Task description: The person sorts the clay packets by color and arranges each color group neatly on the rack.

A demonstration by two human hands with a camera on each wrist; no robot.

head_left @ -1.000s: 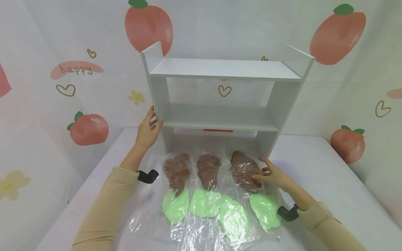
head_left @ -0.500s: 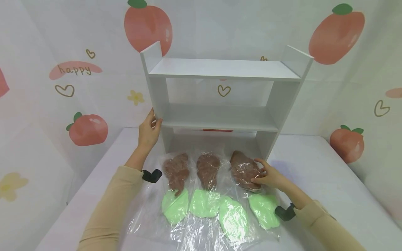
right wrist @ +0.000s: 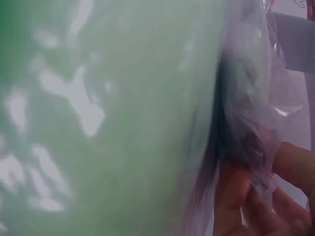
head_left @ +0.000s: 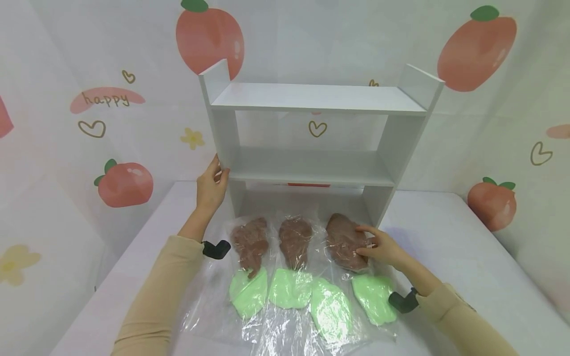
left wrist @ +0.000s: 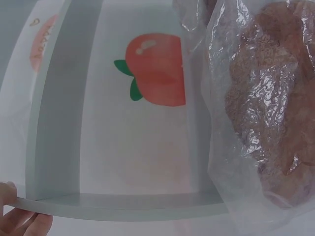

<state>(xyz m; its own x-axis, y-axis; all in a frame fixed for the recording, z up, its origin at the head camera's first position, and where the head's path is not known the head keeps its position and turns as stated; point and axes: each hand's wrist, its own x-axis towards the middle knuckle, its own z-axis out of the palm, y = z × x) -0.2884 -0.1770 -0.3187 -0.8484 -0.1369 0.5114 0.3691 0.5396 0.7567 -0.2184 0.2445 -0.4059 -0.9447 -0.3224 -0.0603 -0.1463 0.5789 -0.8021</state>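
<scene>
Pinching brown-filled bag (head_left: pixel 343 243) (backdrop (head_left: pixel 278 44): "happy")

The left wrist view cuts off the left grip (left wrist: pixel 24 223); the right wrist view's green piece (right wrist: pixel 123 132) is blurred and cropped.

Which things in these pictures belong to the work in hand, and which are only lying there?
Likely in the job:
rightmost brown bag, held by the right hand
white shelf, gripped by the left hand

Not held, perhaps waiting:
two other brown bags
four green bags
</scene>
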